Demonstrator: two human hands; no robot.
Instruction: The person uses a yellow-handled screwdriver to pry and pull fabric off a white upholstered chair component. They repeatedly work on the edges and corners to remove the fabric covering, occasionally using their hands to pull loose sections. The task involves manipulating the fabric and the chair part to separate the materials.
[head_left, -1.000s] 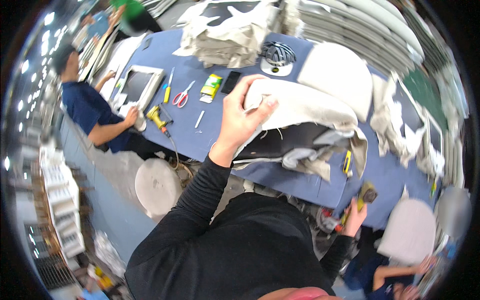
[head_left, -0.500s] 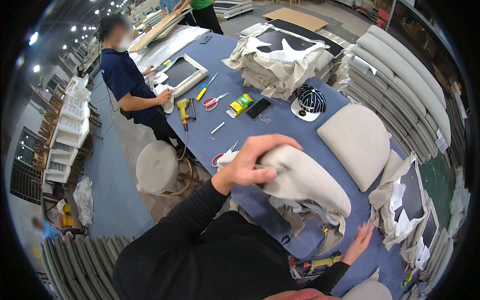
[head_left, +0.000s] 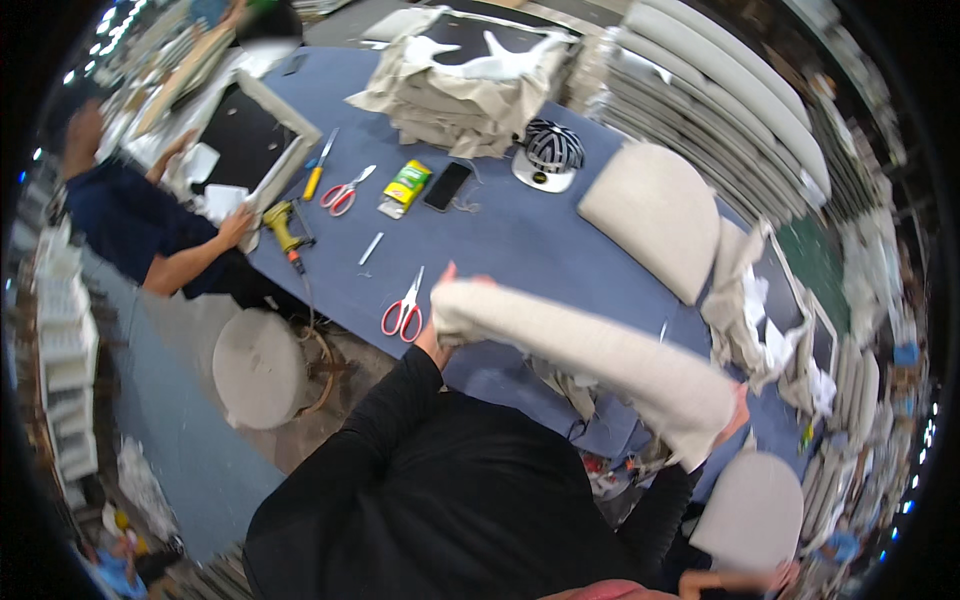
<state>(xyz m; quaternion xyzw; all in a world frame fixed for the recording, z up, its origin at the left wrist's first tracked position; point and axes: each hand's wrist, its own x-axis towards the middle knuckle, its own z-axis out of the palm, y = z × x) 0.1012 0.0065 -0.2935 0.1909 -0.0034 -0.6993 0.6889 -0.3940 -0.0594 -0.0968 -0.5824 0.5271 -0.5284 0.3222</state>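
Note:
A beige fabric-covered cushion panel (head_left: 590,346) spans the space in front of me, raised over the blue table with its long edge up. My left hand (head_left: 436,345) grips its left end, fingertips showing behind the top edge. At the other end my right hand (head_left: 738,414) is closed round the panel, mostly hidden behind it. Loose fabric scraps (head_left: 565,388) hang or lie just below the panel; which, I cannot tell. Close to my left hand, red-handled scissors (head_left: 404,316) lie on the table.
On the blue table (head_left: 330,255) lie a yellow-green staple gun (head_left: 288,232), more scissors (head_left: 345,192), a phone (head_left: 448,186) and a cap (head_left: 550,155). A rounded cushion (head_left: 655,215) and stacked covers (head_left: 470,95) stand beyond. A co-worker (head_left: 140,215) handles a panel at left; a stool (head_left: 258,365) is nearby.
The panel has turned and is stretched out lengthwise. My right hand, free before, now holds its right end, and my left has shifted to the left end. My view has swung rightward.

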